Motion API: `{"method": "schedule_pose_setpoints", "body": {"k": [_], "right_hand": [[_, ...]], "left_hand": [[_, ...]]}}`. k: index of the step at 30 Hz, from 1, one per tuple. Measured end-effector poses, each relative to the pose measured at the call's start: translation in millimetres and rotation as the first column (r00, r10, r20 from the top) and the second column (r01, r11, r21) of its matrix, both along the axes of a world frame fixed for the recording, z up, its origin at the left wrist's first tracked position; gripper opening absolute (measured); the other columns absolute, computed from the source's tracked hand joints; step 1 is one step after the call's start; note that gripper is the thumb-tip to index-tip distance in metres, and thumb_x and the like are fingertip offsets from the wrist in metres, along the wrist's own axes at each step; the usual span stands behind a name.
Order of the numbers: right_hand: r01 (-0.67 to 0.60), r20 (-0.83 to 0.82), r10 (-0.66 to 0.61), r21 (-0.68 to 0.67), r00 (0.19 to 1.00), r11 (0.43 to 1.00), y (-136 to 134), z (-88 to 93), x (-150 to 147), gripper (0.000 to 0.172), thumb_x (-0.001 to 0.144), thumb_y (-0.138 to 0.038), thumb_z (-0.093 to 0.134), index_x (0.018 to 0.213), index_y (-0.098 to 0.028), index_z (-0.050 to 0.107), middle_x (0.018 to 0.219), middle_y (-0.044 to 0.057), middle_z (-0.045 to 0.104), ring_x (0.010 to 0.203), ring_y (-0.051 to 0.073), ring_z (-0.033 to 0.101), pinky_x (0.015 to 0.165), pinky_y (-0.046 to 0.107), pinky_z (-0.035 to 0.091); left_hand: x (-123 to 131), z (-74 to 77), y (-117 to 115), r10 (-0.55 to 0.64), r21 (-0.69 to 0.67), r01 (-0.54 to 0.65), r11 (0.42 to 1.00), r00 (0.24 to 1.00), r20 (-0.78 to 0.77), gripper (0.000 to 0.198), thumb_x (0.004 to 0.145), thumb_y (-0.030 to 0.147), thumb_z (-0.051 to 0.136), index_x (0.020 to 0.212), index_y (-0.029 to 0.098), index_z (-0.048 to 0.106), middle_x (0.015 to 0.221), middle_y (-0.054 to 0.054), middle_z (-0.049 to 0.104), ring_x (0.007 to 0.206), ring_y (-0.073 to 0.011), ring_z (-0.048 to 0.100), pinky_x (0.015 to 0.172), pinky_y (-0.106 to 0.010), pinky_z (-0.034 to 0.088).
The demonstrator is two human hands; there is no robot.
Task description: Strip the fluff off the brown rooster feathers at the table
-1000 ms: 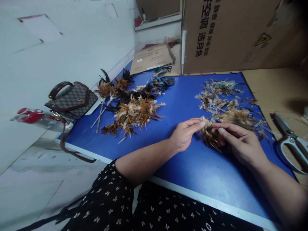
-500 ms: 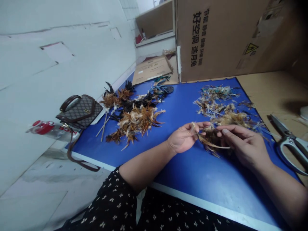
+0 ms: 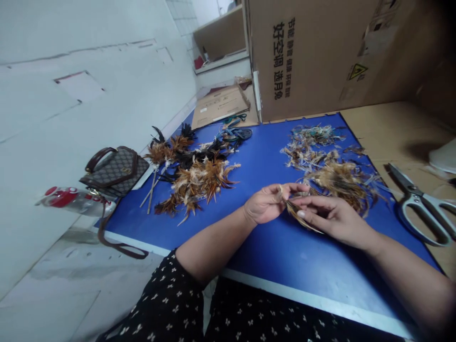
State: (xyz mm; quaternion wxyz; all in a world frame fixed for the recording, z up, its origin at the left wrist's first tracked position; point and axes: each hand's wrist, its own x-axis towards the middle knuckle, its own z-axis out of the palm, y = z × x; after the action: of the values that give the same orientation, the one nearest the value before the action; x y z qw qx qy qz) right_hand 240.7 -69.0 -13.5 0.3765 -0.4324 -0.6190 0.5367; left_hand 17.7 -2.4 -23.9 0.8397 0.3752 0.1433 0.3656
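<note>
My left hand (image 3: 268, 203) is closed, pinching the pale base of a small bunch of brown feathers (image 3: 297, 213) between thumb and fingers. From the other side my right hand (image 3: 333, 221) grips the same bunch, its thumb and fingertips on the brown feather blades. Dark tips stick out below the right thumb. Just behind the right hand lies a pile of loose tan and brown feathers (image 3: 342, 178). Farther left on the blue table (image 3: 263, 156) is a heap of brown and orange feather bunches (image 3: 201, 180).
Scissors (image 3: 415, 199) lie at the right edge. Paler loose feathers (image 3: 313, 137) are spread at the back right. A handbag (image 3: 116, 171) and a red-capped bottle (image 3: 74, 199) are at the left. A big cardboard box (image 3: 313, 57) stands behind, with flat cardboard (image 3: 221, 104) beside it.
My right hand has moved left, closer to my left hand, and closed over the feathers. The left hand keeps its pinch. The view has shifted slightly.
</note>
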Motion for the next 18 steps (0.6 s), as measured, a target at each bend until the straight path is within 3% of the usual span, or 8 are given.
{"method": "schedule_pose_setpoints", "body": {"k": [3, 6, 8, 12, 18], "right_hand": [[0.013, 0.057, -0.014, 0.027, 0.998, 1.0, 1.0, -1.7, -0.1, 0.057, 0.095, -0.075, 0.079, 0.1, -0.019, 0.086, 0.068, 0.001, 0.066, 0.057, 0.012, 0.054, 0.052, 0.026, 0.045], [0.028, 0.107, -0.038, 0.096, 0.994, 0.995, 2.8, -1.3, 1.3, 0.056, 0.1, -0.074, 0.074, 0.096, -0.018, 0.084, 0.068, 0.001, 0.064, 0.058, 0.012, 0.051, 0.053, 0.026, 0.044], [0.025, 0.148, -0.049, 0.163, 0.988, 0.986, 4.2, -1.3, 2.1, 0.055, 0.103, -0.071, 0.071, 0.094, -0.018, 0.084, 0.072, 0.002, 0.068, 0.061, 0.013, 0.054, 0.056, 0.026, 0.046], [-0.041, 0.259, -0.045, 0.318, 0.965, 0.947, 7.3, -3.4, 4.7, 0.046, 0.109, -0.058, 0.066, 0.094, -0.019, 0.084, 0.082, 0.006, 0.078, 0.073, 0.017, 0.068, 0.07, 0.028, 0.056], [-0.043, 0.386, -0.2, 0.537, 0.901, 0.843, 7.1, 7.7, 16.3, 0.032, 0.113, -0.041, 0.062, 0.102, -0.023, 0.085, 0.097, 0.009, 0.084, 0.09, 0.022, 0.079, 0.088, 0.035, 0.064]], "left_hand": [[2.4, -0.9, -0.1, 0.136, -0.003, -0.136, 0.991, 0.991, 0.02, 0.035, 0.077, 0.035, 0.104, 0.076, 0.018, 0.074, 0.121, -0.014, 0.078, 0.139, -0.0314, 0.068, 0.127, -0.049, 0.048], [3.3, 0.6, 0.6, 0.249, -0.038, -0.248, 0.968, 0.968, 0.014, 0.022, 0.089, 0.025, 0.094, 0.082, 0.018, 0.074, 0.105, -0.009, 0.077, 0.124, -0.0279, 0.073, 0.123, -0.048, 0.05], [2.5, 2.7, 1.0, 0.281, -0.072, -0.28, 0.957, 0.96, 0.002, 0.018, 0.094, 0.022, 0.087, 0.085, 0.017, 0.073, 0.094, -0.006, 0.072, 0.103, -0.0233, 0.075, 0.115, -0.046, 0.055], [0.9, 8.1, 0.4, 0.285, -0.125, -0.285, 0.95, 0.958, -0.015, 0.015, 0.1, 0.018, 0.078, 0.087, 0.016, 0.072, 0.082, -0.001, 0.061, 0.075, -0.0141, 0.061, 0.091, -0.036, 0.059], [3.8, 11.8, -0.6, 0.243, -0.136, -0.246, 0.96, 0.969, -0.038, 0.016, 0.095, 0.018, 0.084, 0.086, 0.011, 0.073, 0.077, 0.0, 0.056, 0.06, -0.0052, 0.039, 0.063, -0.021, 0.041]]}}
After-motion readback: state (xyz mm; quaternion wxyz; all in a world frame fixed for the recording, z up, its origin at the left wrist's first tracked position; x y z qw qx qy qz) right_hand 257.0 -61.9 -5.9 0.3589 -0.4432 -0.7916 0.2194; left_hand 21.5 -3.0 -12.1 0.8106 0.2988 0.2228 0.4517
